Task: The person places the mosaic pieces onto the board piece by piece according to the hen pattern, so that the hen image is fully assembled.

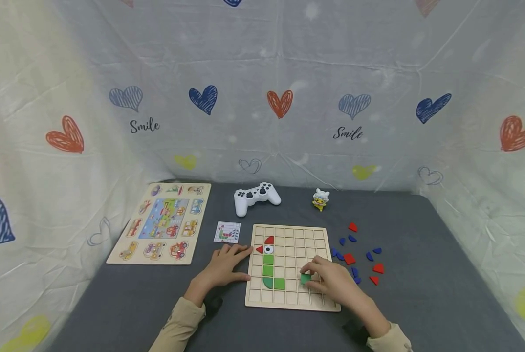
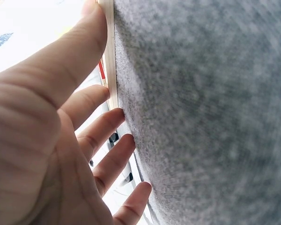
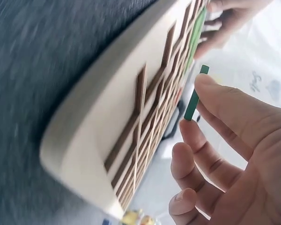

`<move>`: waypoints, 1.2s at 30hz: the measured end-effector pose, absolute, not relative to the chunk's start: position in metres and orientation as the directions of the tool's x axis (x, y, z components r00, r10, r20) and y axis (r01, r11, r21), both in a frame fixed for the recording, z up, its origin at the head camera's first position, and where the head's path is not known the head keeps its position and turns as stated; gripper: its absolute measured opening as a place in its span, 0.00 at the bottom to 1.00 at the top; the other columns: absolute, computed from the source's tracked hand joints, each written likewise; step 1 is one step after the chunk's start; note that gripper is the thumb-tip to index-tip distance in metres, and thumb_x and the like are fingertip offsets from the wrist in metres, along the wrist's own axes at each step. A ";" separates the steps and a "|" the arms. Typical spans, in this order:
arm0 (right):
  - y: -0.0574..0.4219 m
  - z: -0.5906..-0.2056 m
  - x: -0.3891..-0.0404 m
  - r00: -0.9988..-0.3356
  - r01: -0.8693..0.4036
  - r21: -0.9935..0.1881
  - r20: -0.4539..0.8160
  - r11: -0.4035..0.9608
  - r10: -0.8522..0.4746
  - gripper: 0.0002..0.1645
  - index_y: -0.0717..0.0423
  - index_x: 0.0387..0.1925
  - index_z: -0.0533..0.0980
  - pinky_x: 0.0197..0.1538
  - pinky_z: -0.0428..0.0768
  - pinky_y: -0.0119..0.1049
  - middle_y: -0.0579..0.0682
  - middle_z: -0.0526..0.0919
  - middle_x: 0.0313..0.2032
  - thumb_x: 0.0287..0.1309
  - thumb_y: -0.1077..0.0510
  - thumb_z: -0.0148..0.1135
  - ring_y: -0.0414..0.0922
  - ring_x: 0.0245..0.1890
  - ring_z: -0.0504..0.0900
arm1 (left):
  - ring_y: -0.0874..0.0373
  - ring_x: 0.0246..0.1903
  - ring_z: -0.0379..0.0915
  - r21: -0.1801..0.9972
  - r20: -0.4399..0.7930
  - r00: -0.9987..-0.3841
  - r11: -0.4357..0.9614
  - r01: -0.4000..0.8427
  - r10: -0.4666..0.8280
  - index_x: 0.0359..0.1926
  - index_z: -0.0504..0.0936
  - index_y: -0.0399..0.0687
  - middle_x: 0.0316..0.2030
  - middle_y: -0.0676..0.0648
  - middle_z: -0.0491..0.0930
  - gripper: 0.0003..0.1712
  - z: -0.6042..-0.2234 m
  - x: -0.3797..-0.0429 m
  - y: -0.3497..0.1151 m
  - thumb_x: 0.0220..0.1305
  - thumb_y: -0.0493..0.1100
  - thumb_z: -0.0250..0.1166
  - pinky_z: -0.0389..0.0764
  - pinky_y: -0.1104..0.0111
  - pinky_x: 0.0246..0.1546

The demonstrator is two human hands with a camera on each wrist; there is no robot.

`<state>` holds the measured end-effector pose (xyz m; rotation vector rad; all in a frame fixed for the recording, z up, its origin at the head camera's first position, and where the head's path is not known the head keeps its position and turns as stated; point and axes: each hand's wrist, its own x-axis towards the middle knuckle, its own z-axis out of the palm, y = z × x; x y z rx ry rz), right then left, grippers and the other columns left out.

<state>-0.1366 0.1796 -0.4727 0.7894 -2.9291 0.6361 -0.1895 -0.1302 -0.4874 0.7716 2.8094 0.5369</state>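
A wooden grid board [image 1: 294,307] lies on the dark table in the head view. My right hand [image 1: 333,281] pinches a green piece [image 1: 305,278] between thumb and fingers over the board's lower right cells; in the right wrist view this green piece [image 3: 196,93] appears thin and edge-on. Spread along the board's left edge, my left hand [image 1: 224,266] touches it with thumb and fingertips. Set in the board's left columns are a red piece [image 1: 269,240], a red triangle [image 1: 259,250], a round eye piece [image 1: 269,249], several green squares [image 1: 268,270] and a green quarter-round [image 1: 268,282].
Loose red pieces [image 1: 349,259] and blue pieces [image 1: 352,238] lie scattered right of the board. A pattern card [image 1: 227,232] sits at its upper left. Farther back are a picture puzzle [image 1: 129,244], a white game controller [image 1: 257,196] and a small figurine [image 1: 320,199].
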 end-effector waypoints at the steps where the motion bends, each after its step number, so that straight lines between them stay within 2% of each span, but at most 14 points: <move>1: 0.178 -0.474 -0.137 -0.868 -0.492 -0.378 0.140 0.784 -0.477 0.14 0.43 0.39 0.80 0.27 0.69 0.27 0.38 0.75 0.32 0.47 0.49 0.69 0.34 0.27 0.75 | 0.47 0.53 0.58 0.388 -0.075 -0.850 0.800 0.458 0.522 0.68 0.63 0.54 0.61 0.47 0.65 0.45 -0.488 -0.190 -0.130 0.51 0.62 0.65 0.57 0.45 0.54; 6: 0.168 -0.476 -0.137 -0.870 -0.481 -0.391 0.104 0.785 -0.481 0.14 0.41 0.39 0.80 0.29 0.71 0.27 0.37 0.75 0.32 0.49 0.47 0.68 0.33 0.29 0.74 | 0.47 0.55 0.58 0.390 -0.077 -0.851 0.802 0.453 0.519 0.68 0.62 0.56 0.62 0.47 0.65 0.45 -0.491 -0.191 -0.131 0.51 0.63 0.65 0.57 0.45 0.55; 11: 0.159 -0.479 -0.138 -0.852 -0.511 -0.401 0.116 0.760 -0.511 0.12 0.43 0.39 0.81 0.30 0.71 0.27 0.38 0.76 0.32 0.49 0.50 0.68 0.32 0.30 0.75 | 0.47 0.55 0.58 0.383 -0.082 -0.854 0.807 0.450 0.515 0.68 0.62 0.56 0.62 0.48 0.65 0.45 -0.493 -0.192 -0.131 0.51 0.63 0.65 0.57 0.45 0.56; 20: 0.149 -0.478 -0.138 -0.847 -0.513 -0.419 0.101 0.749 -0.523 0.12 0.44 0.39 0.82 0.25 0.65 0.25 0.39 0.74 0.30 0.49 0.54 0.69 0.29 0.22 0.64 | 0.47 0.55 0.58 0.387 -0.086 -0.848 0.802 0.455 0.523 0.68 0.62 0.56 0.62 0.47 0.64 0.44 -0.491 -0.191 -0.131 0.52 0.62 0.64 0.56 0.45 0.55; 27: 0.145 -0.476 -0.138 -0.855 -0.494 -0.426 0.081 0.758 -0.512 0.13 0.46 0.40 0.83 0.25 0.66 0.25 0.40 0.75 0.31 0.49 0.57 0.69 0.30 0.24 0.68 | 0.47 0.55 0.58 0.390 -0.084 -0.845 0.798 0.460 0.528 0.68 0.62 0.55 0.62 0.46 0.64 0.45 -0.490 -0.190 -0.131 0.52 0.62 0.65 0.56 0.44 0.55; 36: 0.146 -0.475 -0.141 -0.841 -0.524 -0.398 0.102 0.753 -0.532 0.14 0.46 0.40 0.82 0.31 0.73 0.29 0.41 0.76 0.32 0.48 0.56 0.70 0.35 0.32 0.78 | 0.47 0.55 0.58 0.389 -0.083 -0.849 0.801 0.455 0.522 0.68 0.62 0.55 0.62 0.47 0.65 0.45 -0.491 -0.191 -0.131 0.51 0.63 0.65 0.56 0.44 0.56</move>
